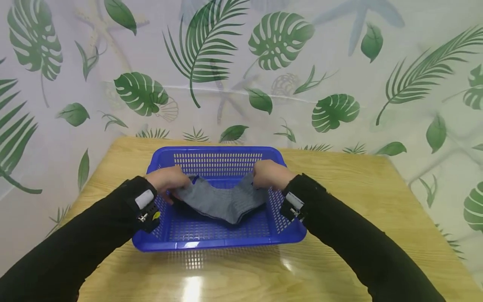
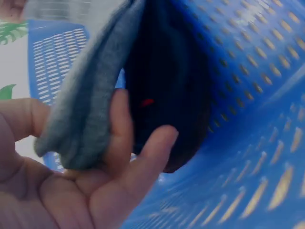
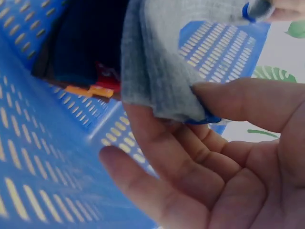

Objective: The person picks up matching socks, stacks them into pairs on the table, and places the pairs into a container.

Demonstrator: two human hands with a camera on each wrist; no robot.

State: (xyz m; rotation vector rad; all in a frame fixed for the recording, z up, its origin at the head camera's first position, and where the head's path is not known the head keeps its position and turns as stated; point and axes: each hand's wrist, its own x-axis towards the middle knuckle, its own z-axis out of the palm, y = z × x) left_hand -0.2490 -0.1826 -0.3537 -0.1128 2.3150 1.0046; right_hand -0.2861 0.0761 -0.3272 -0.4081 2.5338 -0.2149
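Note:
A grey knitted sock (image 1: pixel 219 201), folded double in places and with blue trim at its ends, stretches between the two hands inside a blue plastic basket (image 1: pixel 222 243). My left hand (image 1: pixel 171 180) pinches its left end; in the left wrist view the sock (image 2: pixel 90 105) lies between thumb and fingers. The other end is pinched by my right hand (image 1: pixel 269 174), and two fingers spread free below it in the right wrist view. Behind the sock is dark cloth (image 3: pixel 86 47) with red and orange marks, mostly hidden in the head view.
Slotted walls surround the hands on all sides of the basket. It stands on a glossy wooden table (image 1: pixel 347 201). A white leaf-print curtain (image 1: pixel 241 92) hangs behind the table. Each wrist bears a black strap with a small device.

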